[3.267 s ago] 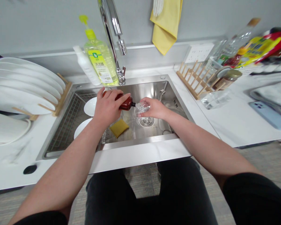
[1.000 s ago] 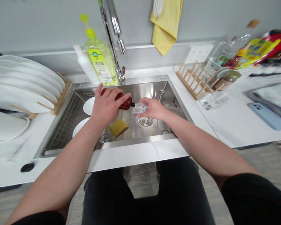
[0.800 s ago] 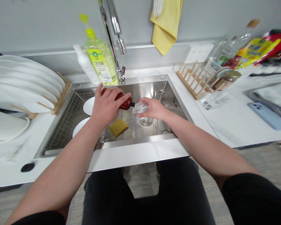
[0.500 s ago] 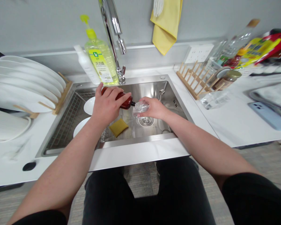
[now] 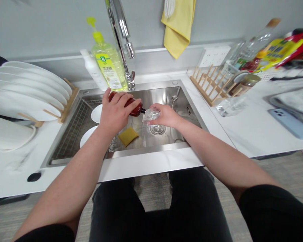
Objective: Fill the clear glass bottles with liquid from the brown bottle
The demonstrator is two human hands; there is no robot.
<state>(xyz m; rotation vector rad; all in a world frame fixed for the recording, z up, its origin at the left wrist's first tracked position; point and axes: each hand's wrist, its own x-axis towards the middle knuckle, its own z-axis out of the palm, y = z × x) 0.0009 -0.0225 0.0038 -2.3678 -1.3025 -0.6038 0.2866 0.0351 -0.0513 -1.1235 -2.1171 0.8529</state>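
Note:
My left hand (image 5: 117, 111) is wrapped round a reddish-brown bottle (image 5: 135, 108), tipped so its black nozzle points right and slightly down. The nozzle meets the rim of a clear glass (image 5: 150, 115), which my right hand (image 5: 166, 116) holds tilted over the sink. Whether any liquid flows is too small to tell. Below the bottle lies a yellow sponge (image 5: 128, 136) on the floor of the steel sink (image 5: 164, 94). Two white dishes, one the upper white dish (image 5: 96, 113), are in the sink's left part, partly hidden by my left hand and forearm.
White plates (image 5: 22, 97) stand in a wooden rack at the left. Behind the sink are a dish soap bottle (image 5: 108, 67) and a chrome faucet (image 5: 126, 37). On the right are a wooden rack (image 5: 204, 90), a clear glass (image 5: 227, 107) and a blue phone (image 5: 290, 122).
My hands, the bottle and the glass keep nearly the same pose. Only a slight shift of the camera view shows.

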